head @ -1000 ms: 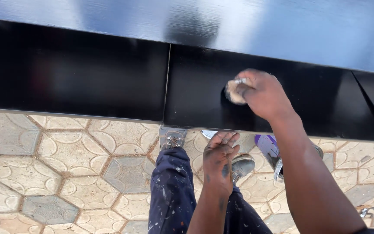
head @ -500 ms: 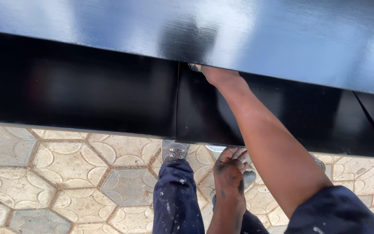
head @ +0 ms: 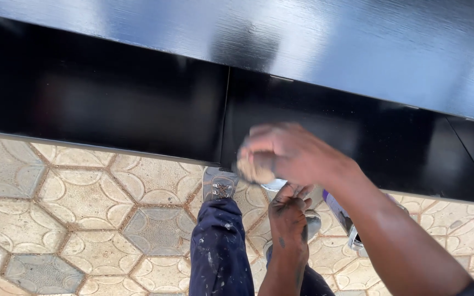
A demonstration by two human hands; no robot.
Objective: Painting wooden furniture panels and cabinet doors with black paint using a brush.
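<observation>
A glossy black cabinet [head: 138,104] with two front panels fills the upper part of the head view. My right hand [head: 292,153] is blurred with motion and closed on a small tan pad [head: 253,167], held against the lower edge of the right-hand panel [head: 330,137], close to the seam between the panels. My left hand [head: 289,216] hangs lower, over my knee, dark-smudged, with its fingers curled loosely and nothing visible in it.
Below are hexagon-patterned paving stones [head: 83,219]. My paint-spattered dark blue trouser leg [head: 218,252] and grey shoe [head: 219,186] stand near the cabinet base. A purple and white can [head: 338,211] lies on the ground behind my right forearm.
My right hand had reached up under the cabinet's top edge, out of sight, and has come back down to the lower edge of the right-hand panel with the pad. The left hand has stayed low.
</observation>
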